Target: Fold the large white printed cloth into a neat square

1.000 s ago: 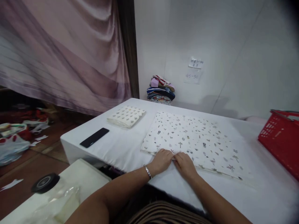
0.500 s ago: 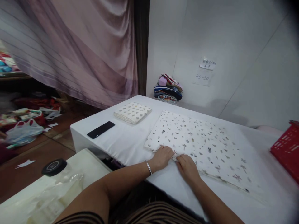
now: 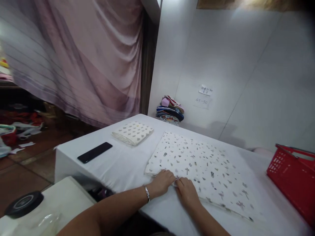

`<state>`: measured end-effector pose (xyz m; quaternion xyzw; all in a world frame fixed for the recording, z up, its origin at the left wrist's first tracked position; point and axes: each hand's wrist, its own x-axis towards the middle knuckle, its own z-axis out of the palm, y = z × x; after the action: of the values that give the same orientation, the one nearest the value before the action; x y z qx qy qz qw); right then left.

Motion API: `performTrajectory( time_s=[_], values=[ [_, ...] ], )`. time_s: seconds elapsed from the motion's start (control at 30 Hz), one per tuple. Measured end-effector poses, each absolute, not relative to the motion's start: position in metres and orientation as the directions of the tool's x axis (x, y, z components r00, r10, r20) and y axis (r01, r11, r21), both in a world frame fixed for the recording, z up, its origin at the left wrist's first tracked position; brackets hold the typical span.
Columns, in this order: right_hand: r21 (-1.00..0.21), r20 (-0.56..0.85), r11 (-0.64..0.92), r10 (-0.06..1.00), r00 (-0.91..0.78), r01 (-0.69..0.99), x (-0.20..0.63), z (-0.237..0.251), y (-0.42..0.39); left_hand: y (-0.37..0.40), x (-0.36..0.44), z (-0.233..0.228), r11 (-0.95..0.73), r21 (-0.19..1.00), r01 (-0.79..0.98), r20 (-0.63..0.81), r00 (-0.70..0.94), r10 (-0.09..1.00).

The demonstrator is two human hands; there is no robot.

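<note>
A white cloth printed with small dark motifs (image 3: 204, 167) lies flat on the white-covered table (image 3: 118, 164). My left hand (image 3: 161, 181) and my right hand (image 3: 186, 193) rest side by side on the cloth's near edge, fingers pinching the hem. A silver bracelet circles my left wrist. A smaller folded patterned cloth (image 3: 133, 132) sits further back on the left.
A black phone (image 3: 94, 152) lies near the table's left edge. A red plastic basket (image 3: 294, 178) stands at the right. A pile of colourful fabrics (image 3: 170, 109) sits against the wall. A black-lidded jar (image 3: 24, 205) stands on a low white surface at lower left.
The camera has tilted upward, so the table sits lower in view. Both hands stay together on the cloth's near edge.
</note>
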<state>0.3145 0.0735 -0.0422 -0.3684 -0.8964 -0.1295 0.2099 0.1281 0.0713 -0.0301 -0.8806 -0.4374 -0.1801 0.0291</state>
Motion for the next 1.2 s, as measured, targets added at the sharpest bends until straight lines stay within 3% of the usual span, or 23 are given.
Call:
performTrajectory(
  time_s=[0.23,0.7,0.93,1.2],
  values=[
    [0.01,0.365,0.699,0.663,-0.654,0.715,0.316,-0.03,0.065,0.064,0.121,-0.019,-0.579,0.084,0.811,0.306,0.532,0.789],
    [0.063,0.152,0.663,0.732,-0.664,0.746,0.303,-0.009,0.061,0.077,0.09,-0.016,-0.682,0.078,0.727,0.213,0.657,0.724],
    [-0.052,0.171,0.672,0.735,-0.657,0.739,0.309,-0.017,0.067,0.075,0.082,-0.019,-0.686,0.108,0.72,0.264,0.644,0.718],
    [-0.044,0.16,0.662,0.744,-0.649,0.748,0.305,-0.013,0.066,0.07,0.067,-0.016,-0.585,0.112,0.804,0.318,0.528,0.787]
  ],
)
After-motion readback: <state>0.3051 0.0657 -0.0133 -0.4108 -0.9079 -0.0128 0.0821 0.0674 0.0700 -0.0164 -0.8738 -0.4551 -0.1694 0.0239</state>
